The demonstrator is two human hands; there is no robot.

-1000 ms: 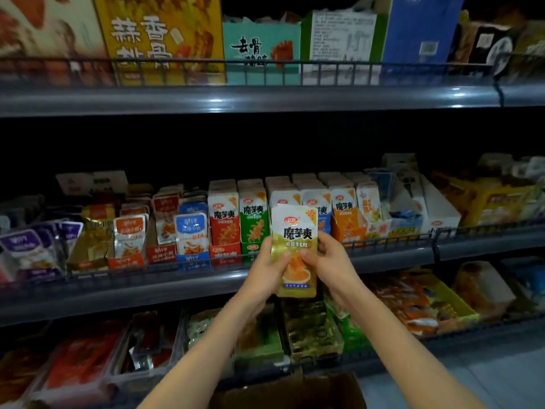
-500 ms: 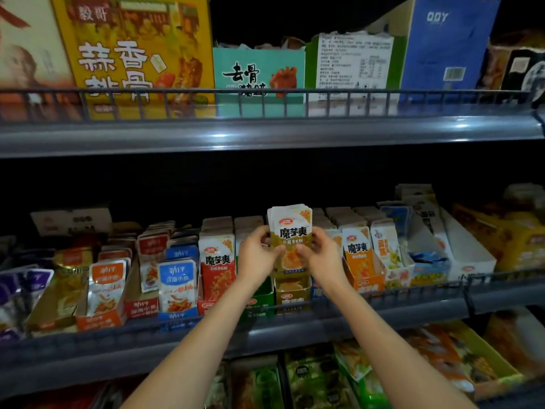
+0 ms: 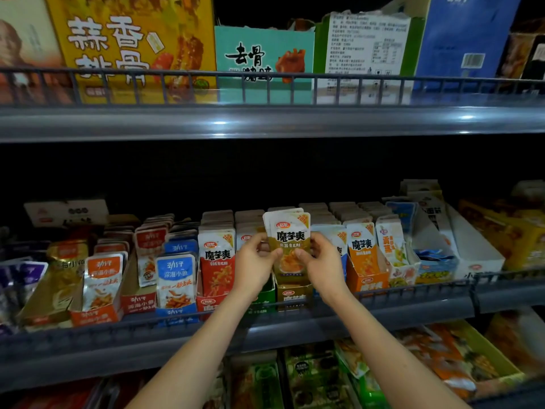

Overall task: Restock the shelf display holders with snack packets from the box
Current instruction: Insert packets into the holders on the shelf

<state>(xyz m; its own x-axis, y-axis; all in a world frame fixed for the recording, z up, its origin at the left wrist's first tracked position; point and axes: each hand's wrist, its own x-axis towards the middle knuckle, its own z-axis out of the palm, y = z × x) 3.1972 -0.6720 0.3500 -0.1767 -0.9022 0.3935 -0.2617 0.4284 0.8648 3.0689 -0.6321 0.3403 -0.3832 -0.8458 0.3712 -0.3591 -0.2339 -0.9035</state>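
Dim shop aisle, dark metal shelving with wire rails along the front. On the middle shelf point(image 3: 413, 312), cardboard holders stand side by side, packed with upright snack sachets. Both hands are up at that row: the left hand point(image 3: 256, 262) and right hand point(image 3: 323, 265) each have a pinching grip on a small stack of packets point(image 3: 290, 234), thumbs on the front face, the stack upright and fanned a little at the top. It sits directly above the olive holder point(image 3: 293, 292), between the green holder and the orange one, its lower edge right at the holder's mouth. The front packet reads 魔芋爽 under a red oval logo, with "20%" in the corner. The same 魔芋爽 shows on the red packet point(image 3: 217, 261) to the left and the orange packet point(image 3: 362, 249) to the right. Further left, a blue packet point(image 3: 176, 276) says 深海小鱼. On the upper shelf point(image 3: 265, 122), a yellow box point(image 3: 132, 39) reads 蒜香排骨, and a teal box point(image 3: 265, 54) reads 去骨.
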